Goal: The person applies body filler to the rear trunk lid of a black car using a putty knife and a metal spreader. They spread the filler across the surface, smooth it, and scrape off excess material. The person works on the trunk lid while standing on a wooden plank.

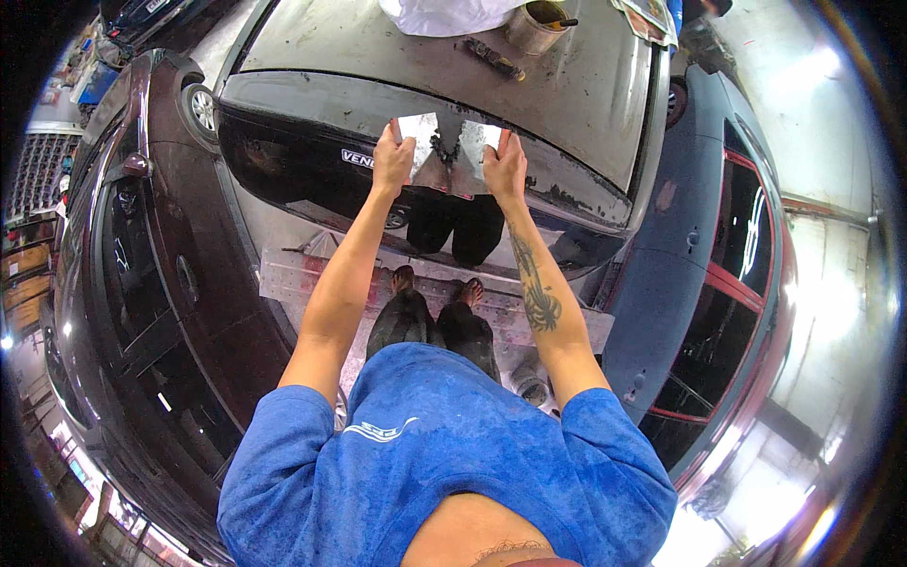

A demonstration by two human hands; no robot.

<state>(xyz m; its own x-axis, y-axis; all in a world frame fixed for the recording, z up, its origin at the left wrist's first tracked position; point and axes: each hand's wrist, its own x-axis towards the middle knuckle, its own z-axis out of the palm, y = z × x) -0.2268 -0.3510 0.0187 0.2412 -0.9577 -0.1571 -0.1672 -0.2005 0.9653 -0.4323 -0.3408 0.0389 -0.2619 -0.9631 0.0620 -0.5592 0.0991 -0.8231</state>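
Note:
My left hand [392,163] is closed around the edge of a flat metal putty spreader [419,130] with a reddish edge strip. A second putty spreader [475,138] of the same kind is gripped in my right hand [506,170], thumb on its face. The blades tilt toward each other, slightly apart at the top. Dark, sticky-looking paste [445,147] lies between them and smears their inner edges. Both hands are over a glossy black car panel [302,132], which mirrors my legs. Whether the blades touch the panel I cannot tell.
On the grey car surface [378,47] beyond stand an open can [539,28] with a stick, a dirty dark tool [494,59], a white plastic sheet [444,14] and newspaper [649,19]. My feet are on a plank [350,281]. Cars flank me: brown [217,246] left, grey [675,255] right.

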